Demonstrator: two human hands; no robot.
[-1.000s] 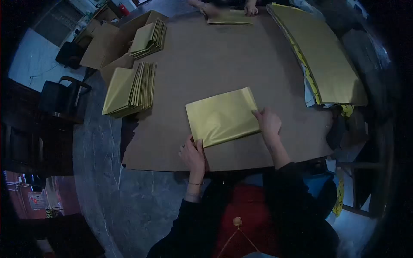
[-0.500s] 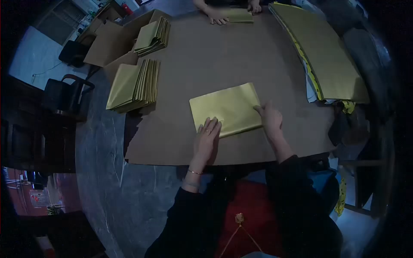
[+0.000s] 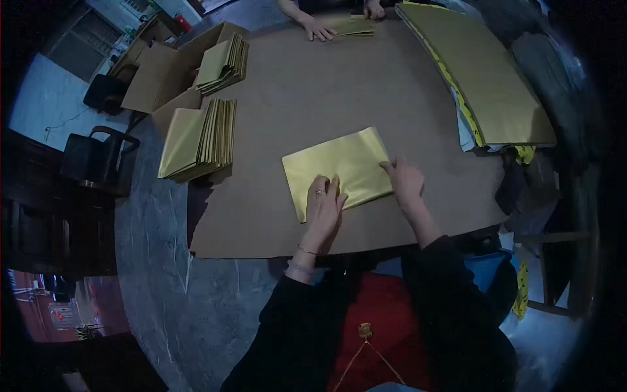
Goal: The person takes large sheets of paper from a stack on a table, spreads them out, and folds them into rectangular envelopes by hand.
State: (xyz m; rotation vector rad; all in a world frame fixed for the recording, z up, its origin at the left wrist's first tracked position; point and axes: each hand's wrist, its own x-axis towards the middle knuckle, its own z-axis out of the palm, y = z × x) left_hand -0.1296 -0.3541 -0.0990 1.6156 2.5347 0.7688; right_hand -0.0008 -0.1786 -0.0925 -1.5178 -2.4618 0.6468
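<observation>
A folded gold-yellow sheet (image 3: 339,163) lies flat and slightly turned on the brown board-covered table. On its lower edge rests my left hand (image 3: 324,201), fingers apart and pressing on the surface. My right hand (image 3: 406,183) is at the sheet's right edge, thumb and fingers pinched on it. Two stacks of folded gold sheets stand at the left, a nearer one (image 3: 199,140) and a farther one (image 3: 223,63).
An open cardboard box (image 3: 157,75) sits behind the stacks. A tall pile of large gold sheets (image 3: 480,72) lies at the right. Across the table (image 3: 261,228), a co-worker's hands (image 3: 318,29) work at another folded sheet (image 3: 354,27). Chairs stand at the left.
My left hand has moved from the sheet's lower left corner onto its surface and then rightward along the lower edge. The co-worker's hand has shifted left on the far sheet.
</observation>
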